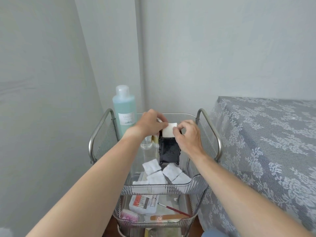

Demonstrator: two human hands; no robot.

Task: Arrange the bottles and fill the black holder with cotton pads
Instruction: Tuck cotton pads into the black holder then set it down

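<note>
A black ornate holder stands upright in the middle of the clear top tray of a cart. A white cotton pad sticks out of its open top. My left hand pinches the pad's left edge and my right hand pinches its right edge. Several loose cotton pads lie on the tray in front of the holder. A tall bottle of blue liquid stands at the tray's back left. Two small clear bottles sit behind my left wrist, partly hidden.
The cart has metal side handles. Its lower tray holds a box of drill bits, a pink brush, a nail file and a thin brush. A lace-covered table stands close on the right. Walls are behind and to the left.
</note>
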